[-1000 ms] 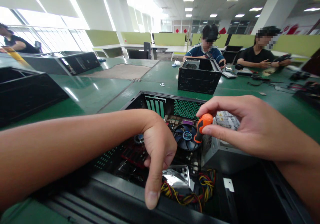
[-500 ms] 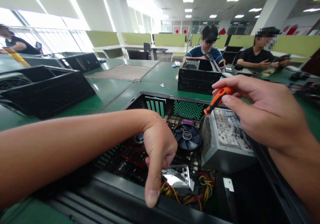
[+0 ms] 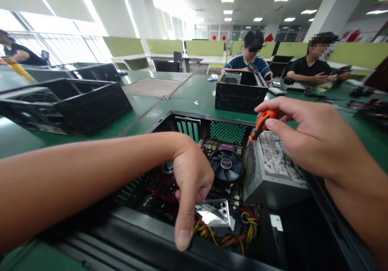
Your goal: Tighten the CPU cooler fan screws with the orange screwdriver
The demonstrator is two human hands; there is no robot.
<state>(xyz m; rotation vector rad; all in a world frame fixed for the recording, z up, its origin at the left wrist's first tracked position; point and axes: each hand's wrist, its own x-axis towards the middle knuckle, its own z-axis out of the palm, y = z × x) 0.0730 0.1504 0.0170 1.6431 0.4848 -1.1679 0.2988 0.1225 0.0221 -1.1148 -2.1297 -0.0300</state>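
An open computer case (image 3: 145, 226) lies in front of me with its inside facing up. My left hand (image 3: 194, 186) grips its near edge, thumb pressed on the rim and fingers curled inside. My right hand (image 3: 306, 133) holds an orange and black screwdriver (image 3: 261, 124) by the handle, tilted with its tip end down and left. The shaft is hard to make out against the case's inside. Below it are the dark cooling fan (image 3: 226, 164) and the silver power supply (image 3: 275, 174). Coloured cables (image 3: 250, 222) and a shiny metal bracket (image 3: 214, 213) lie nearer me.
Another open computer case (image 3: 91, 105) stands at the left, with one more behind it. Across the green table (image 3: 142, 109), a person in blue sits behind a further case (image 3: 239, 93). Other people sit at the right and far left. Cables (image 3: 372, 113) lie at the right.
My right hand and the screwdriver have shifted slightly left. The open case on the left has slid or turned toward the right. My left hand stays in place on the rim.
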